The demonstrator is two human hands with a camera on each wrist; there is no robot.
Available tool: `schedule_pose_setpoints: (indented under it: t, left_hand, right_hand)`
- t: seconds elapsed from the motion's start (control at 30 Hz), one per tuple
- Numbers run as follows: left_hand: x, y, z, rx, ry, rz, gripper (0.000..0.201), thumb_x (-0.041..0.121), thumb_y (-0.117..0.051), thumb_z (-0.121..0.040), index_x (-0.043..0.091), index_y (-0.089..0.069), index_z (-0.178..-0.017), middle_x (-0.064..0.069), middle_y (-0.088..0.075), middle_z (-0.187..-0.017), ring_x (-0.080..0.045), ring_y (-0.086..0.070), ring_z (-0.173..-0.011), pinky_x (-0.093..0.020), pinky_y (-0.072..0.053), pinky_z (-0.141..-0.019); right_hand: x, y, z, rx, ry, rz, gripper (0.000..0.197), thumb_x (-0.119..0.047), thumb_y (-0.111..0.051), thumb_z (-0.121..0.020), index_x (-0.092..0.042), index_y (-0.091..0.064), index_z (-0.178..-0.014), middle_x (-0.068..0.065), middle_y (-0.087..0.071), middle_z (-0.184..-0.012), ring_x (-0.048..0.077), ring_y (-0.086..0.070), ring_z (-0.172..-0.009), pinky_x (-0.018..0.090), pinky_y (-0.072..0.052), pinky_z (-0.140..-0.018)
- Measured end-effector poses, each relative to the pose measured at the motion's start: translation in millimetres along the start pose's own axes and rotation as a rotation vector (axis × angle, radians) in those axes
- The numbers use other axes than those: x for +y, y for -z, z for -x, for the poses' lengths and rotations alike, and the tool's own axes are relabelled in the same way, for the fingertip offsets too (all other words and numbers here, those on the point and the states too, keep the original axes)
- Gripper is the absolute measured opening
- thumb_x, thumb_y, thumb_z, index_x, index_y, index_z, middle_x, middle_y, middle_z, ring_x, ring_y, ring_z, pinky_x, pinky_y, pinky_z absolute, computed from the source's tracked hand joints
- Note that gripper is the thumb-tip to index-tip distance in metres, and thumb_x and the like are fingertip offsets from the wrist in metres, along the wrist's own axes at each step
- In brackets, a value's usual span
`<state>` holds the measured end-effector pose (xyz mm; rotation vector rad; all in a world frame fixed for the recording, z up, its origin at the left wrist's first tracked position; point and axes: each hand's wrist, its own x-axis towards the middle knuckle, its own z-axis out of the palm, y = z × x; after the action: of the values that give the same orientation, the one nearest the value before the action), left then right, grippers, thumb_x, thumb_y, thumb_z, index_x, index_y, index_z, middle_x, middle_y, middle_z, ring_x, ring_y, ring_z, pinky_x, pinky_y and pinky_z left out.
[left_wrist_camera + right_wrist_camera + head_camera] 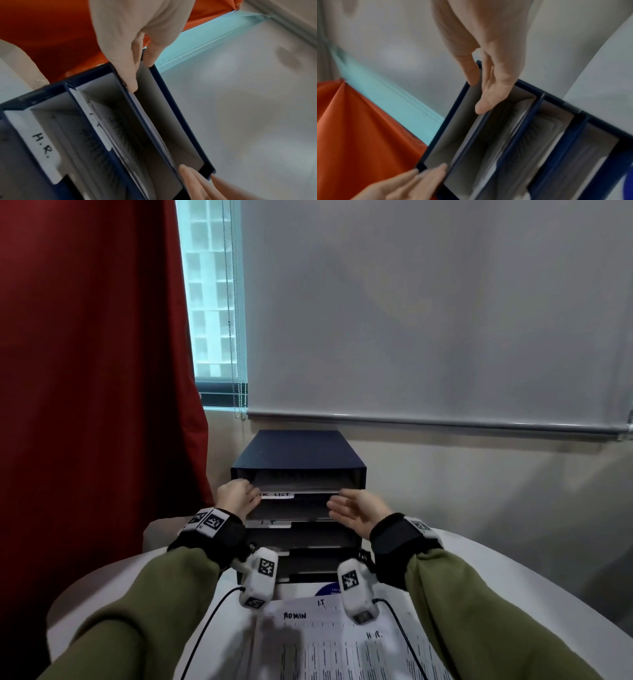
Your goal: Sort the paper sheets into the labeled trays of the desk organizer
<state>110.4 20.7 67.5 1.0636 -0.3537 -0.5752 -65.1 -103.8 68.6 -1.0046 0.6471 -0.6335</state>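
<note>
The organizer (298, 460) stands just past both hands. The left hand (236, 494) and right hand (359, 508) flank its top tray (294, 481), fingers straight, holding nothing. A sheet seems just filed there. Remaining sheets (342, 642) lie behind the wrists; next, probably pick one.

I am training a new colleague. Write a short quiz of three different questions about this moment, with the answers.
1. True or false: the left hand is at the top tray of the desk organizer.
2. Which handwritten word is at the top of the front sheet on the table? A) ADMIN B) SALES C) LEGAL
3. Fill in: in the left wrist view, the tray label reads ____.

Key: 1 true; 2 A, the sheet shows ADMIN; 3 H.R.
</note>
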Motion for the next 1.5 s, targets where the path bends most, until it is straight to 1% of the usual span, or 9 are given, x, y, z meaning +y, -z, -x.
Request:
schedule_pose_setpoints:
  t: [0.1, 0.27, 0.4, 0.5, 0.63, 0.83, 1.07, 1.27, 1.5]
  left_hand:
    - [2, 4, 14, 0.001, -0.078, -0.169, 0.021, 0.007, -0.030, -0.101, 0.010, -0.049, -0.109, -0.010, -0.056, -0.094, -0.023, -0.057, -0.088, -0.036, -0.047, -0.085]
    - [-28, 22, 70, -0.211, -0.021, -0.662, 0.017, 0.001, -0.044, -0.095, 0.007, -0.058, -0.085, -0.012, -0.061, -0.077, -0.017, -0.056, -0.057, -0.022, -0.046, -0.051]
    - [-71, 54, 100, -0.437, 0.055, -1.243, 0.012, 0.015, -0.057, -0.090, 0.013, -0.061, -0.101, -0.005, -0.063, -0.094, -0.017, -0.061, -0.075, -0.031, -0.054, -0.070]
    - [-97, 70, 104, -0.319, 0.042, -1.538, 0.056, 0.019, -0.061, -0.083, 0.015, -0.040, -0.136, -0.010, -0.044, -0.135, -0.026, -0.052, -0.119, -0.034, -0.046, -0.099]
    - [-112, 81, 101, -0.260, 0.148, -1.297, 0.076, 0.012, -0.069, -0.078, 0.015, -0.030, -0.144, -0.014, -0.042, -0.140, -0.032, -0.050, -0.123, -0.039, -0.047, -0.100]
    - [-109, 83, 102, -0.187, -0.026, -1.019, 0.039, 0.001, -0.068, -0.076, 0.020, -0.057, -0.109, -0.003, -0.056, -0.084, -0.023, -0.054, -0.080, -0.029, -0.045, -0.071]
    - [-109, 85, 114, -0.295, -0.105, -0.907, 0.032, -0.006, -0.060, -0.083, 0.019, -0.066, -0.102, -0.005, -0.056, -0.106, -0.012, -0.052, -0.061, -0.011, -0.036, -0.038]
    - [-106, 77, 114, -0.232, -0.262, -1.119, 0.029, 0.005, -0.064, -0.080, 0.025, -0.068, -0.102, -0.007, -0.051, -0.107, -0.019, -0.057, -0.090, -0.021, -0.045, -0.074]
    - [-107, 77, 114, -0.197, -0.128, -1.103, 0.037, 0.008, -0.070, -0.076, 0.017, -0.060, -0.111, -0.004, -0.058, -0.108, -0.020, -0.057, -0.091, -0.020, -0.042, -0.062]
  right_hand:
    - [15, 16, 25, -0.035, -0.038, 0.290, 0.009, -0.012, -0.051, -0.095, -0.008, -0.058, -0.099, 0.005, -0.058, -0.071, 0.016, -0.058, -0.060, 0.026, -0.054, -0.048]
    - [48, 63, 64, -0.079, -0.263, 0.970, 0.016, -0.014, -0.054, -0.091, -0.004, -0.064, -0.097, 0.010, -0.068, -0.081, 0.021, -0.065, -0.061, 0.026, -0.054, -0.056]
    - [76, 89, 93, -0.070, -0.466, 1.058, 0.017, -0.008, -0.049, -0.088, -0.004, -0.062, -0.078, 0.009, -0.061, -0.065, 0.022, -0.060, -0.049, 0.026, -0.049, -0.056]
    - [91, 99, 106, -0.023, -0.481, 1.076, 0.015, -0.005, -0.049, -0.088, -0.002, -0.060, -0.078, 0.012, -0.058, -0.063, 0.023, -0.057, -0.051, 0.034, -0.052, -0.060]
    - [99, 111, 113, 0.055, -0.397, 1.030, 0.022, -0.002, -0.051, -0.090, 0.010, -0.057, -0.107, 0.015, -0.059, -0.069, 0.026, -0.059, -0.055, 0.038, -0.058, -0.060]
    - [103, 116, 117, 0.059, -0.371, 0.998, 0.027, 0.001, -0.051, -0.090, 0.013, -0.057, -0.112, 0.016, -0.058, -0.064, 0.026, -0.057, -0.056, 0.044, -0.057, -0.071]
    - [106, 112, 116, 0.059, -0.365, 1.019, 0.020, 0.000, -0.055, -0.089, 0.013, -0.061, -0.103, 0.014, -0.059, -0.062, 0.026, -0.058, -0.054, 0.044, -0.057, -0.075]
    - [107, 110, 116, 0.056, -0.369, 1.016, 0.010, 0.003, -0.052, -0.089, 0.006, -0.061, -0.092, 0.015, -0.057, -0.066, 0.024, -0.055, -0.055, 0.041, -0.052, -0.072]
    - [107, 114, 110, 0.055, -0.371, 1.013, 0.026, 0.002, -0.044, -0.092, 0.008, -0.054, -0.115, 0.016, -0.058, -0.073, 0.028, -0.058, -0.063, 0.045, -0.057, -0.072]
